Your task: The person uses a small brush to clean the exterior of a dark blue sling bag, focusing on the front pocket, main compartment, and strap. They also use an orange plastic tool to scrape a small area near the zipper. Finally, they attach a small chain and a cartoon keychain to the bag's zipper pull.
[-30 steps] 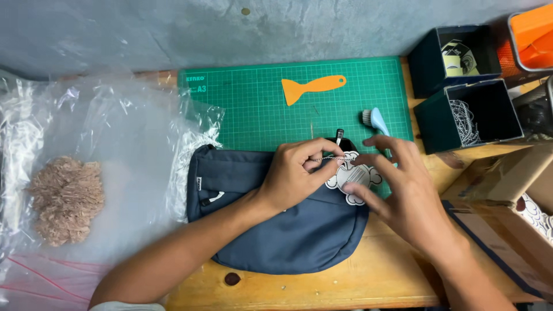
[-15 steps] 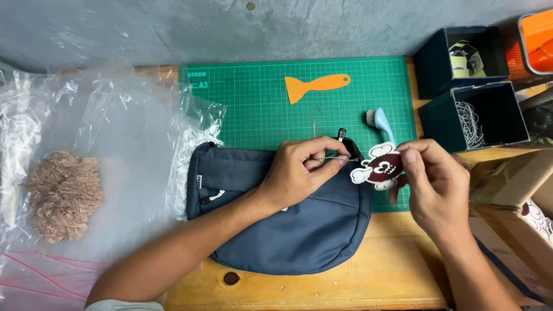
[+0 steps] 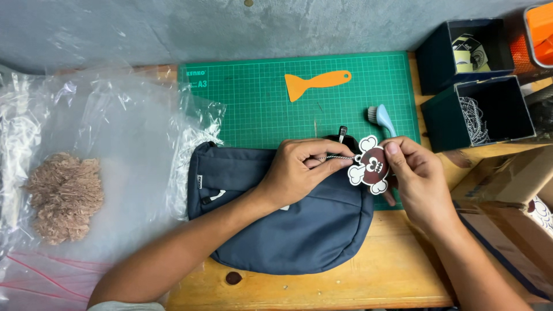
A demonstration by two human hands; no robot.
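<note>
Far left, a brown fluff clump [image 3: 62, 196] sits on clear plastic [image 3: 115, 126]. Centre frame, the left hand [image 3: 299, 173] rests on the navy bag [image 3: 288, 230], fingers pinched on a thin cord [image 3: 337, 158]. Right of it, the right hand [image 3: 420, 175] grips the skull charm [image 3: 371, 165] between thumb and fingers, over the green mat [image 3: 259, 103].

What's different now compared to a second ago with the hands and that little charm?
The right hand has lifted the skull-shaped charm off the blue bag and now holds it upright to the right, its thin cord stretched toward the left hand. The left hand stays on the bag's top edge, pinching the cord. The bag, orange scraper, small brush and green mat have not moved.
</note>
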